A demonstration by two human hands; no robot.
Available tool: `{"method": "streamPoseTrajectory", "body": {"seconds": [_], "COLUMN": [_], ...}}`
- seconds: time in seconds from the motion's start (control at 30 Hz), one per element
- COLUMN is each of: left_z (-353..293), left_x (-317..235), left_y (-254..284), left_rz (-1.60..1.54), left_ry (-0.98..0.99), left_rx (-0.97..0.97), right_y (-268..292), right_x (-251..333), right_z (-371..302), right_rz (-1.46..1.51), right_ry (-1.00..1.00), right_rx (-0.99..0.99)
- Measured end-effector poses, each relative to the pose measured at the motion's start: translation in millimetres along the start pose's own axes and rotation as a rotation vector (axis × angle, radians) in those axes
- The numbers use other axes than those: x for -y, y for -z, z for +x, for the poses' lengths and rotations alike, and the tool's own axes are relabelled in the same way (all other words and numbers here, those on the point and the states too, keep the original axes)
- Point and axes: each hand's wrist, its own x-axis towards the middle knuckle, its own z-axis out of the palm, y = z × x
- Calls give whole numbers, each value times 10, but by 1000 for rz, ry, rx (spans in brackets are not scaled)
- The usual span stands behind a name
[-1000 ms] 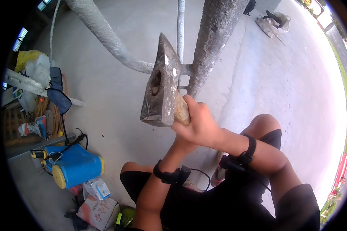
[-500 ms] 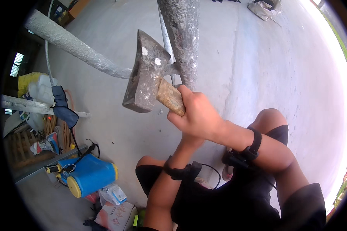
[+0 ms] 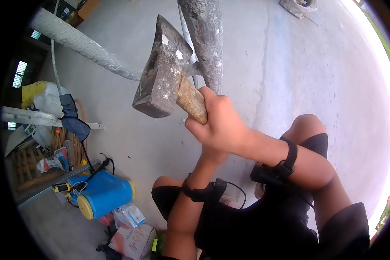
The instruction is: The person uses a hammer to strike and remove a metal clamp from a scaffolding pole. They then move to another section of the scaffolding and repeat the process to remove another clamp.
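Note:
An axe with a heavy, worn grey head and white paint spots is raised in front of me. My right hand is closed around its short visible stretch of wooden handle, just below the head. Under the right hand is my left hand, its wrist crossing beneath; its fingers are hidden, so its grip cannot be made out. The lower handle is hidden too. Behind the axe head stands a thick, rough grey metal pole, with a slanting grey pipe to its left.
A blue sprayer tank with yellow ends lies at lower left, near a cardboard box and plastic packaging. White jugs and wooden slats are piled farther left. A pale sack rests on the concrete floor.
The axe head has risen a little and tilted slightly, and both hands have moved slightly upward with it. My right hand keeps its hold on the handle.

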Motion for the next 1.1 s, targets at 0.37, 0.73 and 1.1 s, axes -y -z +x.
{"method": "streamPoseTrajectory", "body": {"seconds": [0.37, 0.73, 1.1], "left_z": [55, 53, 91], "left_x": [-204, -38, -128], "left_y": [-226, -207, -311], "left_rz": [72, 21, 12], "left_ry": [-66, -18, -68], "left_rx": [-132, -149, -235], "right_y": [-34, -122, -91], "right_x": [-108, -198, -304], "right_z": [-18, -4, 1], "right_rz": [38, 95, 68], "right_ry": [-57, -133, -190], "right_rx": [13, 2, 28]}}
